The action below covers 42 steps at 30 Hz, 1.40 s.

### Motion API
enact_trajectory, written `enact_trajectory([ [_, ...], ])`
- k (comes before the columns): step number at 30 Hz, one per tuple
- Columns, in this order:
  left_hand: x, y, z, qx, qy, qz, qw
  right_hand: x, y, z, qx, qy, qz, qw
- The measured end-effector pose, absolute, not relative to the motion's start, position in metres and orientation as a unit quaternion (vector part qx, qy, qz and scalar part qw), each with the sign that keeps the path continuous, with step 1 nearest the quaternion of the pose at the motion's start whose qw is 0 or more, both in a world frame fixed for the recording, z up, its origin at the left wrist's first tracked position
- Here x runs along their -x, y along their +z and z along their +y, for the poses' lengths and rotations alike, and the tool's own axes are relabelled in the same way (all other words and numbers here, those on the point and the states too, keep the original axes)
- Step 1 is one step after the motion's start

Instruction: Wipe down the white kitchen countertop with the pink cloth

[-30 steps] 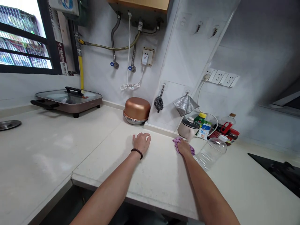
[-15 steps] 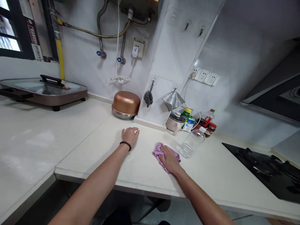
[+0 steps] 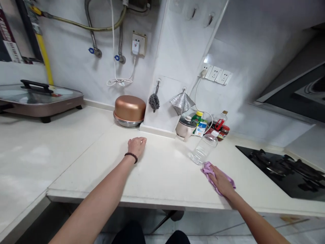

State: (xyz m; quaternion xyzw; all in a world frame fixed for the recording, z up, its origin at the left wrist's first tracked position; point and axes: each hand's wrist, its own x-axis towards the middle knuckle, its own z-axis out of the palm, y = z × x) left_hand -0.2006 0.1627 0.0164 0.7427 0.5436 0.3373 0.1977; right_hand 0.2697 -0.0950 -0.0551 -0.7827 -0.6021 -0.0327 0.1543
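My right hand (image 3: 220,180) presses flat on a purple cloth (image 3: 207,168) on the white countertop (image 3: 162,176), just in front of a clear plastic bottle (image 3: 203,149) lying tilted. Its fingers are pressed onto the cloth. My left hand (image 3: 136,145) lies palm down on the counter with fingers together, holding nothing, a dark bead bracelet on its wrist. An upturned copper pot (image 3: 129,110) stands behind the left hand.
An electric griddle with a glass lid (image 3: 38,98) sits at far left. A small rice cooker (image 3: 185,127), bottles and jars (image 3: 218,127) crowd the back corner. A black gas hob (image 3: 281,169) lies at right. A scourer (image 3: 152,100) and a silver cloth (image 3: 180,102) hang on the wall.
My right hand slid the purple cloth from beside the rice cooker toward the front edge and then right, past the bottle. The left hand stayed put. The view swung right.
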Motion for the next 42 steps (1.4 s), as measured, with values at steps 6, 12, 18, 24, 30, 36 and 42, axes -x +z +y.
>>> enact_trajectory([
  [6, 0.198, 0.018, 0.161, -0.745, 0.331, 0.546, 0.19, -0.294, -0.044, -0.052, 0.792, -0.034, -0.594, 0.141],
  [12, 0.19, 0.019, 0.158, -0.75, 0.329, 0.54, 0.194, -0.277, -0.044, -0.034, 0.778, -0.026, -0.615, 0.123],
  [18, 0.189, 0.013, 0.163, -0.754, 0.325, 0.536, 0.198, -0.248, -0.048, -0.026, 0.732, 0.001, -0.673, 0.105],
  [24, 0.193, 0.009, 0.165, -0.758, 0.321, 0.53, 0.206, -0.237, -0.043, 0.008, 0.697, 0.031, -0.709, 0.103],
  [30, 0.196, 0.002, 0.171, -0.759, 0.331, 0.525, 0.195, -0.255, -0.039, 0.063, 0.708, 0.005, -0.698, 0.107],
  [36, 0.209, -0.003, 0.182, -0.761, 0.335, 0.536, 0.147, -0.304, -0.029, 0.09, 0.764, -0.028, -0.637, 0.101],
  [42, 0.215, 0.004, 0.181, -0.774, 0.33, 0.526, 0.127, -0.391, -0.016, 0.042, 0.853, -0.072, -0.508, 0.092],
])
